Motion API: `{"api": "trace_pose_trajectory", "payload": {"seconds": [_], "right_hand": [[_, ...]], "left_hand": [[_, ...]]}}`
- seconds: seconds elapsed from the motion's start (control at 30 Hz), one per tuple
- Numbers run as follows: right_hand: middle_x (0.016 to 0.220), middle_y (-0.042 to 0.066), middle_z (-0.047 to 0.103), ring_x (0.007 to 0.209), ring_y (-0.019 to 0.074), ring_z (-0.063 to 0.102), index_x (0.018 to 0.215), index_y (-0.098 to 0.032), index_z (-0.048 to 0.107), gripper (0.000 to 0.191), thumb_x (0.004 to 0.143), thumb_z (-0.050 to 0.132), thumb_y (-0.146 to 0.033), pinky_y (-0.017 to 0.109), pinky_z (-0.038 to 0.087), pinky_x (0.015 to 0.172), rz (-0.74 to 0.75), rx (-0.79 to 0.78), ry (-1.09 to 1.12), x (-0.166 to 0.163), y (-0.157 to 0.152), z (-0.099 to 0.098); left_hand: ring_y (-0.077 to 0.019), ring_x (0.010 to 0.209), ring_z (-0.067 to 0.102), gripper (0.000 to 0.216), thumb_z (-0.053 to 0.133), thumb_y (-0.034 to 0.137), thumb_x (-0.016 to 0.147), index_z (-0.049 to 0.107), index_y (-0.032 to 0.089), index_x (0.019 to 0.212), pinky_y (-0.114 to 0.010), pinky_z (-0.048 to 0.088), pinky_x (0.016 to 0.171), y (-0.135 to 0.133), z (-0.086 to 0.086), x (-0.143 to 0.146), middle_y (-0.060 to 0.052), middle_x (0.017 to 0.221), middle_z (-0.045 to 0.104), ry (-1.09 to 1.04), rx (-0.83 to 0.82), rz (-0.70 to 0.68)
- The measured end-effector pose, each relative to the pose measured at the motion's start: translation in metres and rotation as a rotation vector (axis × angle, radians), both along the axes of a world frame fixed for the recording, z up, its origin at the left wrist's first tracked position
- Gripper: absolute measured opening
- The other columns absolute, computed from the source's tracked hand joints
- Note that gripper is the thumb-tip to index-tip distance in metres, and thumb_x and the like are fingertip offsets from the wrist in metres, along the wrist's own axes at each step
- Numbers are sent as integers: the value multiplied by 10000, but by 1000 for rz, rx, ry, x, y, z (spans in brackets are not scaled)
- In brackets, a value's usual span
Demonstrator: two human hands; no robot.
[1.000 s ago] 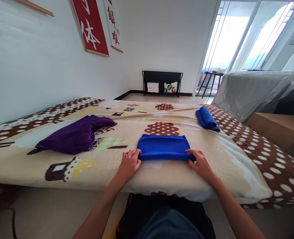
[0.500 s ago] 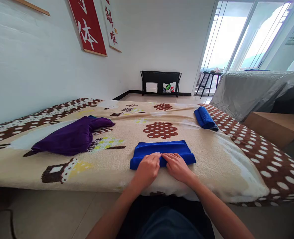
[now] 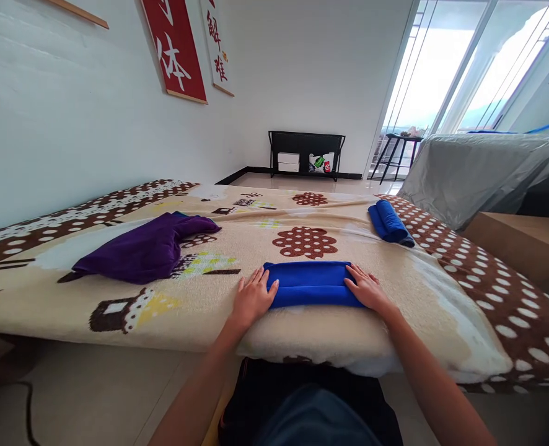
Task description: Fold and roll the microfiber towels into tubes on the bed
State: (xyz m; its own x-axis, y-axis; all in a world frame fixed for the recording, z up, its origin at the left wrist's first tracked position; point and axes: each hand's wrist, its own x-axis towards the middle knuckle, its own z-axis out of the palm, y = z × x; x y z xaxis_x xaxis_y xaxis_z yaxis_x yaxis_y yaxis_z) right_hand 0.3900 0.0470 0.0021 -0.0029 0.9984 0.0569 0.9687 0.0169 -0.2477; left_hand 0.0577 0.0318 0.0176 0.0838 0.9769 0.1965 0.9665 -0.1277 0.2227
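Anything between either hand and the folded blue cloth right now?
Nothing visible: left hand and right hand rest on opposite ends of the folded blue cloth. The purple cloth lies apart, to the left.

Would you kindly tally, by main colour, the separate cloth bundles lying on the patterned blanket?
Blue: 2 (folded bundle and rolled bundle)
Purple: 1 (crumpled bundle)
Total: 3

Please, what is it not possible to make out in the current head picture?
In the head view:
Folded bright-blue cloth: parts of both ends, under the left hand and right hand.
Red hanging scroll with white characters: upper part, cut off by the top edge.
Whatever is beneath the silvery-grey sheet: hidden by it.
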Motion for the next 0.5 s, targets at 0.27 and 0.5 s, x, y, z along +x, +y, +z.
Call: {"api": "trace_pose_trajectory", "payload": {"seconds": [0.27, 0.5], "right_hand": [[1421, 119, 541, 1287, 247, 494, 1301, -206, 602, 393, 990, 373, -277, 432, 305, 1103, 63, 540, -50, 3, -53, -13], [1308, 82, 622, 1197, 226, 553, 1307, -192, 596, 464, 863, 462, -177, 385, 371, 1052, 232, 475, -57, 20, -80, -21]], "left_hand": [[-306, 1377, 426, 360, 413, 307, 1000, 614, 240, 1290, -502, 253, 1117, -44, -13, -15, -124, 1454, 530, 38, 456, -67], [-281, 1226, 549, 387, 530, 225, 883, 570, 271, 1265, -475, 286, 1009, -69, -21, -41, -75, 1300, 649, 39, 380, -214]]}}
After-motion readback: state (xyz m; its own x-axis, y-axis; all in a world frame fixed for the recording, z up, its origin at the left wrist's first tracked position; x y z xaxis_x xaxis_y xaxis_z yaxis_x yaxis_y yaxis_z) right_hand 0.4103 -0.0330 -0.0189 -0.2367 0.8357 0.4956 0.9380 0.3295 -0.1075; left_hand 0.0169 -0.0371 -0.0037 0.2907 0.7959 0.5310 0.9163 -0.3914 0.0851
